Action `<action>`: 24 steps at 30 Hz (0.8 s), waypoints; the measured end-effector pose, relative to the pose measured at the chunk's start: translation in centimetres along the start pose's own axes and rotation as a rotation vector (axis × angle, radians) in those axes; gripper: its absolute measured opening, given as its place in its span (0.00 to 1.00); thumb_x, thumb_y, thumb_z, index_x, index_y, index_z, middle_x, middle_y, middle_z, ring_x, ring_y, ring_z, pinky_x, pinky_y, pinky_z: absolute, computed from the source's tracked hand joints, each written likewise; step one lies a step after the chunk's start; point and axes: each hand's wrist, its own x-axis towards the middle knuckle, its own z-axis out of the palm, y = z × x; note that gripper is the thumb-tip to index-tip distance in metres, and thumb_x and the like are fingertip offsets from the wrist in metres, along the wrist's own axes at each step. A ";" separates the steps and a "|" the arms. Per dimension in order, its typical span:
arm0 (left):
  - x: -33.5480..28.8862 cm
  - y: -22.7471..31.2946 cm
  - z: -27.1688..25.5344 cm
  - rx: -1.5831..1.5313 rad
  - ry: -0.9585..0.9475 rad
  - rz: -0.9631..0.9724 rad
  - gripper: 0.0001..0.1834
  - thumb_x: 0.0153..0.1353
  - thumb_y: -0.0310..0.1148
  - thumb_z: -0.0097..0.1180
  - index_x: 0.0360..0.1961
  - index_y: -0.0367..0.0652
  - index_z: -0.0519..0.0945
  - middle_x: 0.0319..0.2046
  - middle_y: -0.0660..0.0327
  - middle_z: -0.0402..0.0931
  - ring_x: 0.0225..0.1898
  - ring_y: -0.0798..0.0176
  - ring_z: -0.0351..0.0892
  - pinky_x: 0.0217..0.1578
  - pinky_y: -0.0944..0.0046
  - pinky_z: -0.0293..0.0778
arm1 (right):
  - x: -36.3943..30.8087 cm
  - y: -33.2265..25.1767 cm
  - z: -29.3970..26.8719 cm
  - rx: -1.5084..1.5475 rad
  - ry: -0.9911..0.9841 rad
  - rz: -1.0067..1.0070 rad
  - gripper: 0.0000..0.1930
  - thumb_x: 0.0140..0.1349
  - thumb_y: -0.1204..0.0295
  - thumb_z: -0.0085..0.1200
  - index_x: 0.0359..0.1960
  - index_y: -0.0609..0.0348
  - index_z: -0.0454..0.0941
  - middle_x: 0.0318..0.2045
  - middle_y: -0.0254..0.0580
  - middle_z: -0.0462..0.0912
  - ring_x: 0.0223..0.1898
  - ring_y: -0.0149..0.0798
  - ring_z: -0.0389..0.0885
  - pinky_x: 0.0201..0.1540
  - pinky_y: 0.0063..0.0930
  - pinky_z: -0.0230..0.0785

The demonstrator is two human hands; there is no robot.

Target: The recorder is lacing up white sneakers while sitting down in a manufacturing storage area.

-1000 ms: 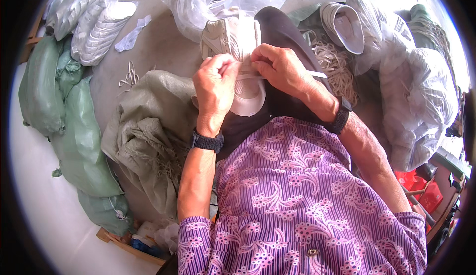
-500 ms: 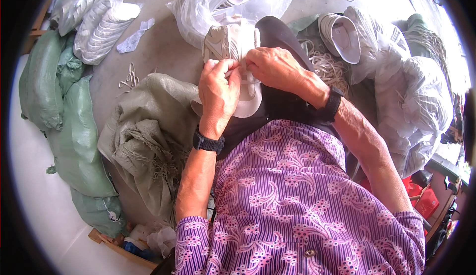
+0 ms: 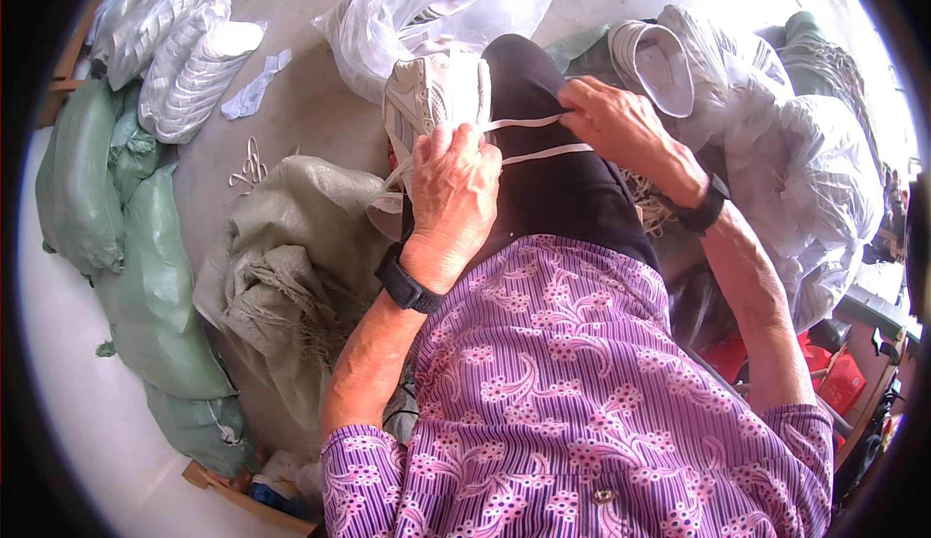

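A white-and-grey sneaker (image 3: 411, 101) sits at my lap, left of my dark-trousered thigh. My left hand (image 3: 452, 194) is closed over its lacing area, covering much of the upper; the fingertips' exact hold is hidden. A flat white shoelace (image 3: 524, 123) runs in two strands from by that hand rightward across my thigh. My right hand (image 3: 619, 121) pinches the upper strand away from the shoe; the lower strand passes beneath that hand. More lace shows left of the left wrist, near the tongue-like pale edge of the shoe.
Ahead lies a clear plastic bag (image 3: 446, 4) with a shoe inside. Another white shoe (image 3: 655, 67) rests at right beside stuffed white bags (image 3: 800, 169) and a heap of laces. At left are a crumpled tan sack (image 3: 281, 276), green sacks (image 3: 160, 286) and wrapped white stacks (image 3: 199, 82).
My right hand has moved right, away from the shoe, drawing the lace out across my thigh. My left hand has shifted slightly right and now covers more of the shoe.
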 end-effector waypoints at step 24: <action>-10.1 -13.0 -19.4 -2.070 0.965 -0.265 0.05 0.67 0.29 0.42 0.34 0.42 0.68 0.13 0.70 0.55 0.20 0.70 0.56 0.36 0.63 0.57 | -11.4 8.1 -3.8 1.939 0.554 0.486 0.07 0.68 0.72 0.45 0.43 0.60 0.69 0.22 0.30 0.70 0.23 0.27 0.68 0.36 0.23 0.65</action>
